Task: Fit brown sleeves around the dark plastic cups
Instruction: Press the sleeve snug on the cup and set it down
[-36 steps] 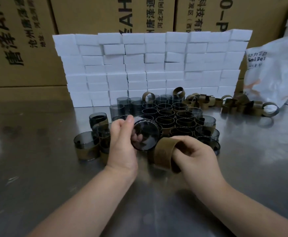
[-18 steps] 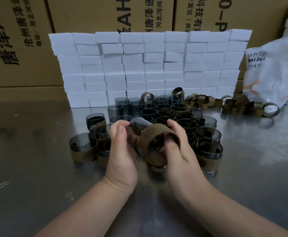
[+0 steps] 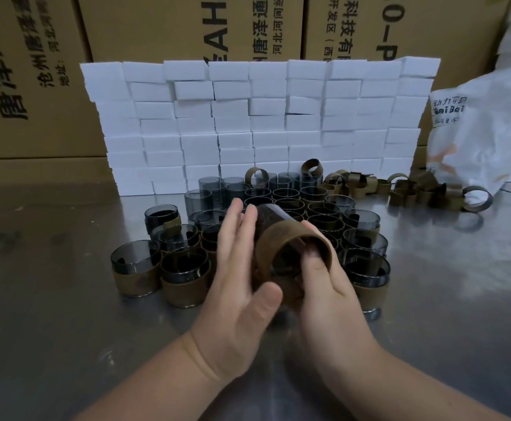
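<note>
In front of the standing cups (image 3: pixel 287 194) on the table (image 3: pixel 65 299), your right hand (image 3: pixel 330 299) grips a sleeve (image 3: pixel 284 238) around a tilted, blurred cup (image 3: pixel 267 212). Your left hand (image 3: pixel 239 284) presses flat against it, hiding its base.

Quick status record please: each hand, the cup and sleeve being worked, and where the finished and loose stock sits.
left hand: flat, fingers straight, against the dark cup
right hand: grips the brown sleeve, thumb at its open end
dark cup: tilted, partly inside the sleeve
sleeved cups: clustered on the metal table, front left and right
loose sleeves: heap at back right
bare cups: back left of the cluster
</note>
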